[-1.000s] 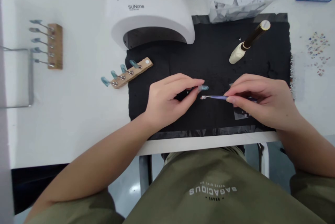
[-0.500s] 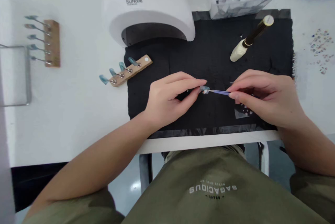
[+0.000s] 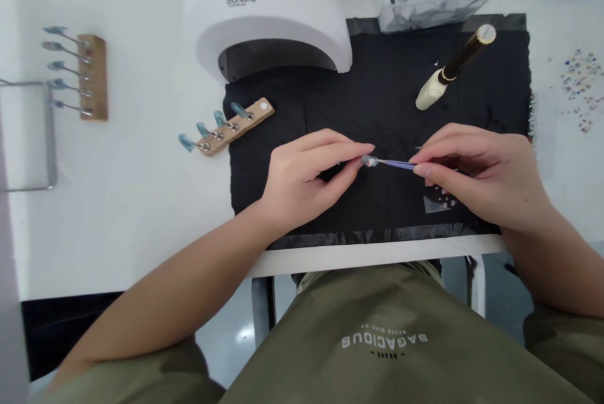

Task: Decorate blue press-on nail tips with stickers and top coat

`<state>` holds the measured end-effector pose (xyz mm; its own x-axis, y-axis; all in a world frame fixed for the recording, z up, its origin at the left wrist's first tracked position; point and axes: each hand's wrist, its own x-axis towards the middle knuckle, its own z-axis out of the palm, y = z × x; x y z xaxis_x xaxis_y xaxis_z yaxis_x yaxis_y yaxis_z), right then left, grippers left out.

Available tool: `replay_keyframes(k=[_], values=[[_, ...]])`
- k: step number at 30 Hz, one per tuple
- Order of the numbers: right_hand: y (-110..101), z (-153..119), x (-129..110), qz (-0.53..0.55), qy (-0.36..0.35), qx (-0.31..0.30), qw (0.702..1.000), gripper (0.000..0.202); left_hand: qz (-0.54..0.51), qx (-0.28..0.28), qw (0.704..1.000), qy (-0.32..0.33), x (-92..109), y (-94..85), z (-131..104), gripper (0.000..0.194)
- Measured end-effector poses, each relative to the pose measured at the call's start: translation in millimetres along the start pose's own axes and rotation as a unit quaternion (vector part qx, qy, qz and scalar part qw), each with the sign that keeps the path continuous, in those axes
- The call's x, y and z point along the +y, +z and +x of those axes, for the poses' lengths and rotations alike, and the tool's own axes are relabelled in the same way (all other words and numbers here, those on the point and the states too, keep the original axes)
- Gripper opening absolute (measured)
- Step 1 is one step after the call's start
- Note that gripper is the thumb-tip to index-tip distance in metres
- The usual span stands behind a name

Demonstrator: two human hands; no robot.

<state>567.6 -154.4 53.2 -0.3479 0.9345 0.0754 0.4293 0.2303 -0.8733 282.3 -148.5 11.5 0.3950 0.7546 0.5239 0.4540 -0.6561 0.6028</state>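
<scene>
One bare left hand (image 3: 297, 179) pinches a blue-grey nail tip (image 3: 365, 159), apparently steadying it against slim purple tweezers (image 3: 397, 165) clamped in the right hand (image 3: 500, 177).

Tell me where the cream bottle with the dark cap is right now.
In the head view, the cream bottle is right of centre on the black mat, between the right hand and the plastic container of white packets.

A nail-art workplace, perhaps a salon or studio, is indicated: a false nail (image 3: 367, 159) is held at the tips of tweezers (image 3: 399, 165), blue nails (image 3: 186, 143) are mounted on a wooden stand (image 3: 240, 128), and a white lamp (image 3: 271, 26) and scattered gems (image 3: 581, 69) are seen on the desk (image 3: 155, 221).
</scene>
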Motion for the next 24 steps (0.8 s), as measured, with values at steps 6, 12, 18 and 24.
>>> replay_keyframes(k=[6,12,18,24], values=[[-0.7,-0.1,1.2,0.002,0.003,-0.003,1.0,0.006,0.01,-0.005,1.0,0.001,-0.3,-0.7,-0.5,0.022],[0.3,0.3,1.9,-0.007,-0.003,0.0,1.0,0.007,0.005,-0.005,1.0,0.006,0.3,-0.4,-0.6,0.021],[0.2,2.0,5.3,-0.004,-0.045,0.006,0.999,0.005,-0.005,-0.003,1.0,0.014,0.3,0.1,0.0,0.019],[-0.5,1.9,4.8,-0.022,-0.064,0.007,0.998,0.008,-0.008,-0.003,1.0,0.018,0.6,0.2,0.5,0.02]])
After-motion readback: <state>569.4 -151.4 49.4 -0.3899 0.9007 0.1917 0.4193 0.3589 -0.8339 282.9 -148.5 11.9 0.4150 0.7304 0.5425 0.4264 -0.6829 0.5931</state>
